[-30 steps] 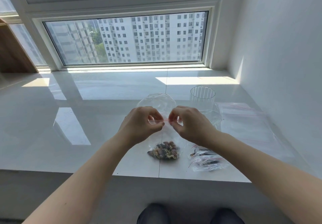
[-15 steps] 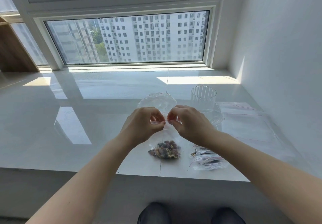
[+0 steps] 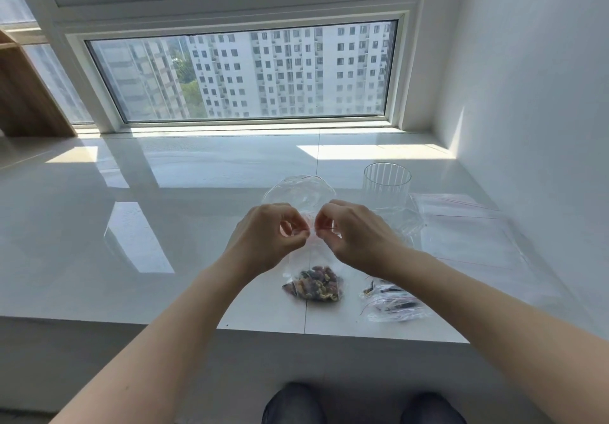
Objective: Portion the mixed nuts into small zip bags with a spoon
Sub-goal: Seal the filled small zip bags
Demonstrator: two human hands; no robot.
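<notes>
On the sill [image 3: 164,226], two hands, left [image 3: 267,239] and right [image 3: 356,235], pinching one nut-filled zip bag [image 3: 314,283]; one glass [image 3: 387,184].

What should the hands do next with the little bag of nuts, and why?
Probably set the small zip bag down beside the filled bags on the sill. The left hand and right hand pinch its red zip strip close together at the middle, and the nuts already sit at the bottom. Whether the strip is fully pressed closed cannot be told.
</notes>
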